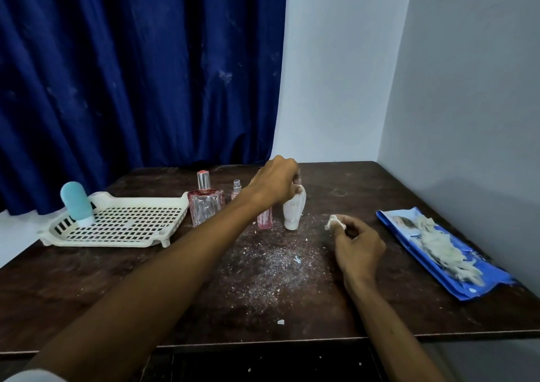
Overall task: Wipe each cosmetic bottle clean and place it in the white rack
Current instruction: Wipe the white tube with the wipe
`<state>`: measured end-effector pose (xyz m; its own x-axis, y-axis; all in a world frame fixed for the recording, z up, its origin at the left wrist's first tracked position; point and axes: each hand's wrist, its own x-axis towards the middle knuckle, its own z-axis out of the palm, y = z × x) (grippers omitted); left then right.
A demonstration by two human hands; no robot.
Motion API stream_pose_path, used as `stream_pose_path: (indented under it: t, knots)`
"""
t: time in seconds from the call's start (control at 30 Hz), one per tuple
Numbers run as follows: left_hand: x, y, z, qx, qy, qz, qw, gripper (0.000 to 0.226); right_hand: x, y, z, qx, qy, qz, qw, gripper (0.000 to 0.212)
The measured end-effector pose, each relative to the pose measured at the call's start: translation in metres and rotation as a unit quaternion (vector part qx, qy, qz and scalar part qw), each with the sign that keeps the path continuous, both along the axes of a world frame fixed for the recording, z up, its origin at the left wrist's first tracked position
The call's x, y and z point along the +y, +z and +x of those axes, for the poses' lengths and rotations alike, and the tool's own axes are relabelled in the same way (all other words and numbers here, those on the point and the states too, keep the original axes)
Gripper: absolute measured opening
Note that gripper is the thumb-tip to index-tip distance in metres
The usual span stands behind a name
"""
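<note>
We note a dark brown wooden bench (380,308), dusted with pale crumbs. On it: white perforated plastic rack (117,226), ribbed pink glass perfume bottle (205,207), slim pink bottle (265,220), white tube (293,210), blue plastic packet (455,267).

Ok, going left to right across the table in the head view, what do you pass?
Teal tube standing in the white rack → pink glass perfume bottle → white tube under the left hand → right hand pinching a wipe → blue packet.
</note>
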<state>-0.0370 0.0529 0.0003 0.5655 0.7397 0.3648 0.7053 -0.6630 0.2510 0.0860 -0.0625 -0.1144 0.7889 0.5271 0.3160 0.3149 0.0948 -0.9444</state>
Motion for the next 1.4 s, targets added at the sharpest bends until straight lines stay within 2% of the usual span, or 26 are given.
stream_pose_path:
  t: [0.07,0.2,0.37,0.53,0.67,0.83,1.0,1.13,1.3,1.4]
  knots:
    - [-0.004,-0.001,0.003,-0.028,-0.015,-0.017,0.999,0.014,-0.002,0.001,0.000,0.009,-0.026,0.008,1.000,0.006]
    - [-0.011,-0.017,0.010,-0.106,-0.023,-0.053,0.993,0.011,-0.003,0.002,-0.002,0.009,-0.026,0.003,1.000,0.023]
    - [-0.010,-0.044,0.024,-0.243,-0.036,-0.135,0.960,0.017,0.000,-0.003,0.001,-0.018,-0.022,-0.013,0.999,0.008]
    - [-0.008,-0.074,0.039,-0.372,-0.090,-0.275,0.882,0.027,0.003,-0.007,0.004,-0.029,-0.015,-0.019,0.999,0.005]
    - [-0.012,-0.087,0.045,-0.466,-0.147,-0.406,0.772,0.042,0.007,-0.009,0.003,-0.029,-0.011,-0.023,0.999,0.006]
    - [-0.003,-0.095,0.047,-0.537,-0.152,-0.464,0.688,0.048,0.007,-0.010,0.000,-0.044,-0.013,-0.033,0.998,0.006]
    - [0.001,-0.094,0.049,-0.569,-0.150,-0.537,0.605,0.053,0.007,-0.010,0.003,-0.059,-0.022,-0.031,0.998,0.006]
    - [0.000,-0.095,0.052,-0.574,-0.151,-0.553,0.585,0.051,0.008,-0.010,0.005,-0.058,-0.036,-0.015,0.998,0.006]
    - [0.003,-0.093,0.057,-0.587,-0.136,-0.587,0.541,0.047,0.006,-0.009,0.009,-0.047,-0.056,0.029,0.997,0.008]
    - [0.014,-0.087,0.056,-0.595,-0.129,-0.591,0.529,0.044,0.004,-0.007,0.008,-0.070,-0.061,0.034,0.995,0.019]
